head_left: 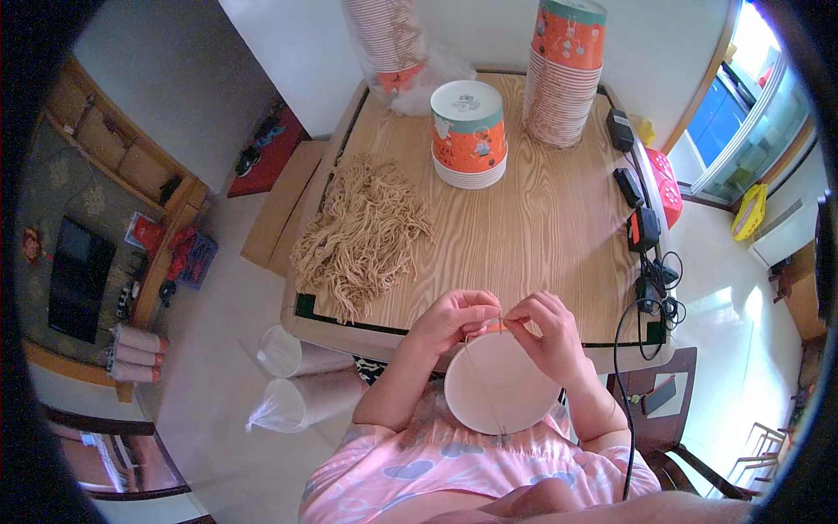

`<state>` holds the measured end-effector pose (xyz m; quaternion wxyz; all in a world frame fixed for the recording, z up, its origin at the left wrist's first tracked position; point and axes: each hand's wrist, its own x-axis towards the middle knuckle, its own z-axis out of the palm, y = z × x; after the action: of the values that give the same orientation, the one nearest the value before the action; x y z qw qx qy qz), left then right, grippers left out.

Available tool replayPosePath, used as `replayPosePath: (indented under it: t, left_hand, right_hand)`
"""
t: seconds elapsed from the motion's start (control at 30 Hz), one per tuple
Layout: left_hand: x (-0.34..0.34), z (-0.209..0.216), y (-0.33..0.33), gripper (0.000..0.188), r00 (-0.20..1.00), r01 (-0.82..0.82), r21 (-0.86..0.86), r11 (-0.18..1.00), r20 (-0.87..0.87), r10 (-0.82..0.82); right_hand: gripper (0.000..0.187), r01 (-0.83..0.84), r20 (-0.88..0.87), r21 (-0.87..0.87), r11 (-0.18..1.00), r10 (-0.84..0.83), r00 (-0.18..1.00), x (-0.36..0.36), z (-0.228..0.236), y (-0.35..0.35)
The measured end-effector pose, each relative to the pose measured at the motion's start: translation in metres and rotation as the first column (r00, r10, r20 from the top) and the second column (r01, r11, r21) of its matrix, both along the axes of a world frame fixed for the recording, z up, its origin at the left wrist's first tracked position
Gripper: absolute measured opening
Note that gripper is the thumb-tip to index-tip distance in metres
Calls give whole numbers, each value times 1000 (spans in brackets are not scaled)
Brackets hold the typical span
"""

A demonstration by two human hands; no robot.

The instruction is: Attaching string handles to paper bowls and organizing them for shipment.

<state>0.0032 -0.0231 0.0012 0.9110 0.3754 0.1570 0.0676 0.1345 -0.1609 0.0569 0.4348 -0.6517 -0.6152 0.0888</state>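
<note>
A white paper bucket [515, 389] rests against my lap at the table's front edge, its round mouth turned up toward me. A thin beige cord [482, 374] runs across that mouth, from the far rim down to the near one. At the far rim, my left hand [456, 319] pinches the cord between thumb and fingertips. Close beside it, my right hand [548, 334] is also closed in a pinch on the cord. The fingertips of both hands nearly meet; exactly how the cord passes between them is too small to make out.
Loose beige cords [362, 231] lie heaped on the table's left. Orange-and-teal paper buckets [471, 144] are stacked mid-table, with a taller stack [563, 96] and a bagged stack [388, 52] behind. Power adapters [644, 229] and cables line the right edge. Bagged bucket stacks [319, 402] lie on the floor.
</note>
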Motion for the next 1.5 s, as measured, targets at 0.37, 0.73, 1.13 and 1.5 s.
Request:
replayPosePath:
  t: [0.37,0.73,1.13,1.5]
  left_hand:
    - [-2,3,0,10,998,-37,117,992,-43,43]
    - [-4,11,5,12,998,-29,267,963,-53,44]
    - [3,0,5,12,997,48,160,986,-67,-38]
    - [0,-6,5,14,998,-10,50,999,-57,12]
  right_hand:
    - [12,-25,-74,17,1000,26,997,6,-3,10]
    - [15,-75,126,18,997,72,989,13,0,12]
    - [16,-224,212,130,966,193,958,22,-10,17]
    - [22,-121,-446,-176,977,30,895,12,-10,10]
